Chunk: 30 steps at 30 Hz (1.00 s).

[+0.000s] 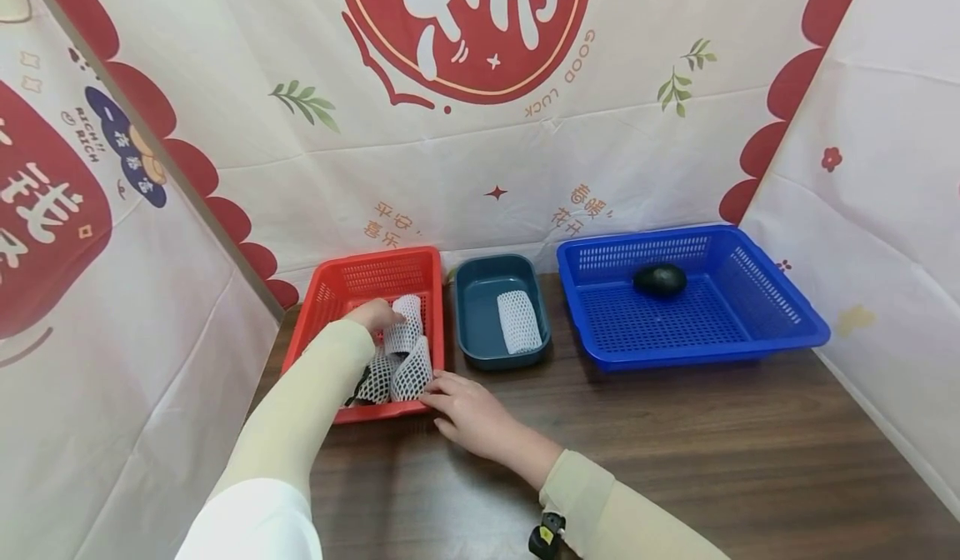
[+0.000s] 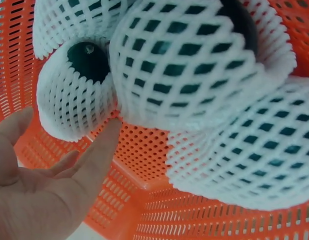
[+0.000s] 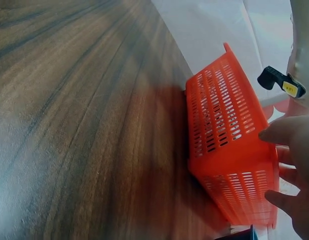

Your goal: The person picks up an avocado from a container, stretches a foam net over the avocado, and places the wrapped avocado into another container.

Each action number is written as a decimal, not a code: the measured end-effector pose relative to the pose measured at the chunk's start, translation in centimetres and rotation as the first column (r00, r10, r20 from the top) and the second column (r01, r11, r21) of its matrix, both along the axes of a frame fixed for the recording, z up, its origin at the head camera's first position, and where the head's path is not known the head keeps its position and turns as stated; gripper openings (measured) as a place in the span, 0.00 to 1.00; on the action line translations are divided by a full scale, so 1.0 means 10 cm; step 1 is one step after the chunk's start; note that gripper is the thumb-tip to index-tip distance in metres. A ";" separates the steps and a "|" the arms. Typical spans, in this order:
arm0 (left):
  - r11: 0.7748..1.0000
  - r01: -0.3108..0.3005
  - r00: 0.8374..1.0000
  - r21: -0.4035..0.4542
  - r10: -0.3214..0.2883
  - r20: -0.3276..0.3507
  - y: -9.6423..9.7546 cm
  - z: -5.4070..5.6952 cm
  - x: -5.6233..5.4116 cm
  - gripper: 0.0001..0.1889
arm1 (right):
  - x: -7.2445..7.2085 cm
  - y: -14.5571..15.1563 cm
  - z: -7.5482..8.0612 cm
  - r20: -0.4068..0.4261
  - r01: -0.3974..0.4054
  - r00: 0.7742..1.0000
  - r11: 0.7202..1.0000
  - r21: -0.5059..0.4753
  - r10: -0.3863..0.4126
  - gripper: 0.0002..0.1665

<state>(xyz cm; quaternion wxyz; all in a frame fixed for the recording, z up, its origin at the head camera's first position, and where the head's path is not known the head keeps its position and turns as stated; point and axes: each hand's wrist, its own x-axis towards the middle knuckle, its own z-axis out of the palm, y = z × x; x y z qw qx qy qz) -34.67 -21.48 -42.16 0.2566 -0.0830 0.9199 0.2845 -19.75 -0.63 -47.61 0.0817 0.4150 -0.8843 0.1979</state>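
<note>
My left hand (image 1: 375, 316) reaches into the red basket (image 1: 438, 327) at the left. In the left wrist view its fingers are spread, with one fingertip beside a small foam-netted avocado (image 2: 89, 61). Several dark green avocados in white foam nets lie around it, including a large netted one (image 2: 179, 65) and another netted one (image 2: 274, 150) at the lower right. My right hand (image 1: 472, 414) holds the basket's near right corner, its fingers over the rim; the right wrist view shows fingertips (image 3: 277, 131) against the outer wall.
A teal tray (image 1: 467, 314) beside the red basket contains a white foam net (image 1: 519, 322). The blue basket (image 1: 675, 352) at the right holds one bare avocado (image 1: 660, 279). Printed cloth walls (image 1: 480, 152) border the wooden table (image 1: 637, 443) at the back and sides.
</note>
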 end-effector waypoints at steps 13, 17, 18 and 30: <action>0.998 0.063 0.968 0.016 -0.057 -0.245 0.03 0.25 0.04 0.24 | -0.25 0.37 0.25 -0.054 -0.095 0.993 0.983 0.159 0.105 0.25; 0.998 0.065 0.950 -0.017 -0.067 -0.305 0.10 0.34 0.13 0.21 | -0.34 0.57 0.35 -0.064 -0.039 0.997 0.986 0.162 0.050 0.27; 0.998 0.063 0.945 -0.028 -0.069 -0.320 0.11 0.34 0.16 0.20 | -0.37 0.62 0.37 -0.069 -0.023 0.997 0.986 0.164 0.035 0.27; 0.993 0.091 0.857 -0.079 -0.119 -0.502 0.49 0.30 0.54 0.16 | -0.59 1.21 0.61 -0.079 0.152 0.987 0.977 0.147 -0.142 0.27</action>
